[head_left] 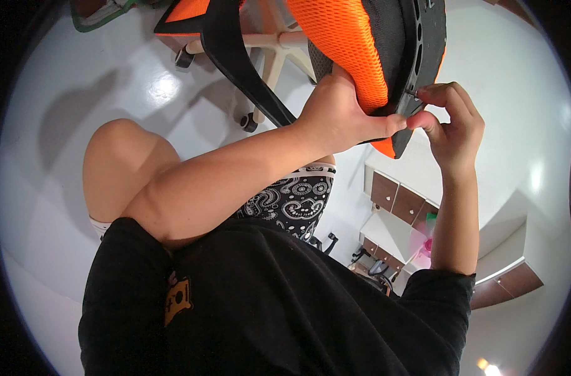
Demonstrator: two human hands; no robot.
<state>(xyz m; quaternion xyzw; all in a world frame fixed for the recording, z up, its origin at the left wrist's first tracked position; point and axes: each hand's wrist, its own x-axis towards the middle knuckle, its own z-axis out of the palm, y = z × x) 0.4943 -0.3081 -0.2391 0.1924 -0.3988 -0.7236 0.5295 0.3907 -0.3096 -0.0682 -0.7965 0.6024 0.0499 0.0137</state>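
The left hand grips the edge of the orange mesh chair back, up at the far middle, fingers clamped on it to hold it steady. The right hand pinches a small dark screw at the back's hard black plastic shell. This looks like the screwing step. Next, the screw likely needs a straight push and slow turns. The mesh looks bumpy; the shell looks smooth and curved.

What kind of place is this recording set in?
Probably a home or small office room: a glossy white floor, a white cabinet with brown drawer fronts, and an orange mesh office chair part gripped by the left hand while the right hand pinches a small fastener.
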